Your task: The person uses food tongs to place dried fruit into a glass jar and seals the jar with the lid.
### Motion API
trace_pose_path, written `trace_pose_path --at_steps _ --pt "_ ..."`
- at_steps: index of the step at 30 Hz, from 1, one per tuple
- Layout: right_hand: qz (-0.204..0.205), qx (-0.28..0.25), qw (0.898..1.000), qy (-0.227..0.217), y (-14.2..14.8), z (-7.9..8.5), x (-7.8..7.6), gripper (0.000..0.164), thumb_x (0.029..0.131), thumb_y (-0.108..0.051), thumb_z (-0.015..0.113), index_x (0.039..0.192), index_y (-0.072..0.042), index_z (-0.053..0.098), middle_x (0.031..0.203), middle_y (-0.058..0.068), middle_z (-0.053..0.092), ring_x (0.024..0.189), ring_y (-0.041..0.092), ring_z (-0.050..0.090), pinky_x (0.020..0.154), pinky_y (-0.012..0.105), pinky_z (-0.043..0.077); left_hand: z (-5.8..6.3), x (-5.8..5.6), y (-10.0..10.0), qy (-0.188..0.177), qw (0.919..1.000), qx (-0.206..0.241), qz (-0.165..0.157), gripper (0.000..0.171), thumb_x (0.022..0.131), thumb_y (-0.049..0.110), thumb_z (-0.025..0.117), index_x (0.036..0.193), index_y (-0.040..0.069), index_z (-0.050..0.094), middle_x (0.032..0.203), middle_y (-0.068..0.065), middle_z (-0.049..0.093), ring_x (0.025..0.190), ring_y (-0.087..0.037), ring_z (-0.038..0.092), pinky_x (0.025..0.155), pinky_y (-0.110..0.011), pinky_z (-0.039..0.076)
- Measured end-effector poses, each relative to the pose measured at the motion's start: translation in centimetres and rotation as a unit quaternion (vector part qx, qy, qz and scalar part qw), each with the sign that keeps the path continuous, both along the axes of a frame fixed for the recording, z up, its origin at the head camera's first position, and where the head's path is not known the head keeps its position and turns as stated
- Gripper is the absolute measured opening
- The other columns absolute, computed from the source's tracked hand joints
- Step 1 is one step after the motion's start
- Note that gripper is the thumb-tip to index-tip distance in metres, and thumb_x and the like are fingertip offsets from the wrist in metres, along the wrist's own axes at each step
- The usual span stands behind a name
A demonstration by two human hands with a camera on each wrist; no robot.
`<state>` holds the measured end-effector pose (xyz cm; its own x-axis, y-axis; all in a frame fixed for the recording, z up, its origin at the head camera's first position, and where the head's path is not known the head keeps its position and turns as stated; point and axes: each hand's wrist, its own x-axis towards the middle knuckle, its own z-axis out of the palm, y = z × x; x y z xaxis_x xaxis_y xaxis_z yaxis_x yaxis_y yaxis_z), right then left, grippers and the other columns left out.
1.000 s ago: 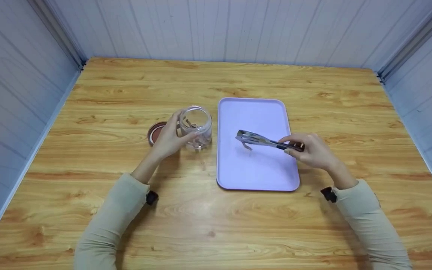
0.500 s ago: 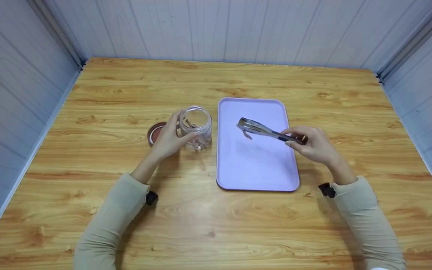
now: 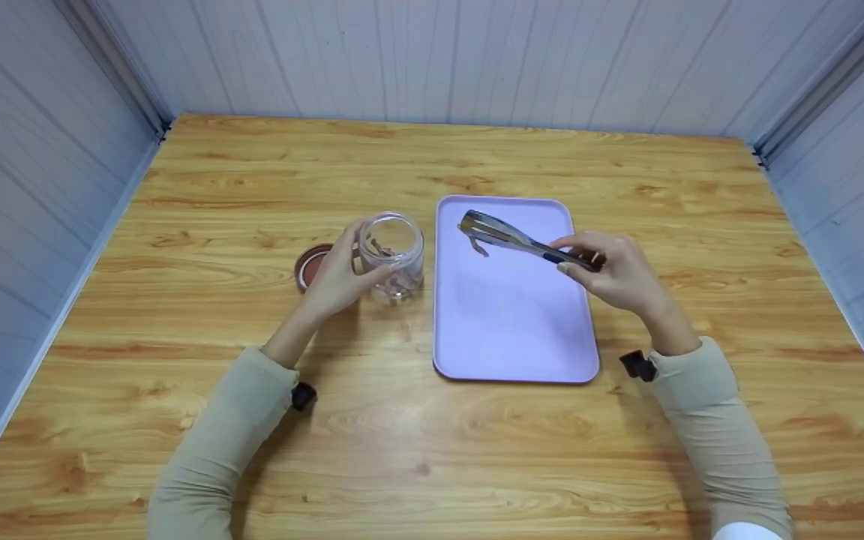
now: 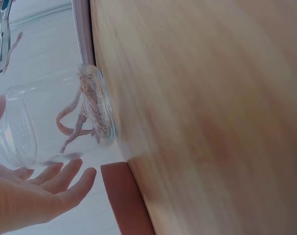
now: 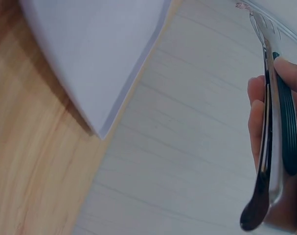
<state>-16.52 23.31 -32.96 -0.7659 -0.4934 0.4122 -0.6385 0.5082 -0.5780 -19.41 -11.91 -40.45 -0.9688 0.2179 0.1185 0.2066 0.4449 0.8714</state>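
My left hand [image 3: 338, 279] holds a clear open-topped jar [image 4: 43, 115] around its upper part, thumb on one side and fingers on the other. The jar stands upright on the table. Several thin brown, wrinkled strips [image 4: 93, 110] lie at its bottom. My right hand [image 3: 616, 274] grips metal tongs [image 3: 503, 232] by their dark handles. The tongs' closed tips pinch one brown curved strip [image 3: 480, 248], which hangs above the far part of a lilac tray [image 3: 514, 322]. In the right wrist view the tongs' handles [image 5: 287, 125] lie between thumb and fingers.
A reddish-brown lid [image 3: 307, 268] lies on the table left of the jar, partly behind my left hand. The tray sits just right of the jar. Pale panelled walls [image 3: 447, 60] stand behind and at both sides of the wooden table [image 3: 402, 450].
My right hand has moved away from me and slightly left, carrying the tongs and the pinched strip toward the tray's far end. The left hand and jar have stayed put.
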Motion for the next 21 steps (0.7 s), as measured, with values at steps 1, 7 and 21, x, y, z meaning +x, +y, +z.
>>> trace_pose_path --at_steps 1,7,21 --pt "0.002 -0.002 1.0 0.003 -0.1 0.1 -0.1 0.021 0.073 0.01 0.064 0.094 0.004 0.065 0.076 0.013 0.061 0.053 0.017 0.049 0.045 0.023 0.041 0.0 0.0 0.0 0.0 1.0 -0.004 0.001 0.077 0.076 0.034 0.069 0.135 0.007 0.027 0.131 -0.013 0.036 0.118 -0.024 0.035 0.097 -0.036 0.03" --pt "0.006 -0.016 1.0 -0.001 -1.0 0.5 -0.6 0.021 0.075 0.009 0.063 0.095 0.004 0.065 0.073 0.013 0.06 0.054 0.017 0.048 0.046 0.022 0.039 0.2 0.2 0.0 -0.008 0.9994 -0.034 0.009 0.079 0.076 0.039 0.067 0.136 0.01 0.025 0.133 -0.011 0.034 0.12 -0.023 0.033 0.097 -0.039 0.029" --pt "0.012 -0.038 0.998 0.037 -3.9 0.5 -1.0 0.02 0.074 0.009 0.065 0.093 0.005 0.064 0.074 0.013 0.06 0.056 0.019 0.049 0.049 0.024 0.041 0.1 0.1 0.0 -0.001 0.9999 -0.01 0.007 0.075 0.076 0.031 0.068 0.135 0.008 0.028 0.13 -0.014 0.038 0.117 -0.025 0.038 0.097 -0.037 0.03"
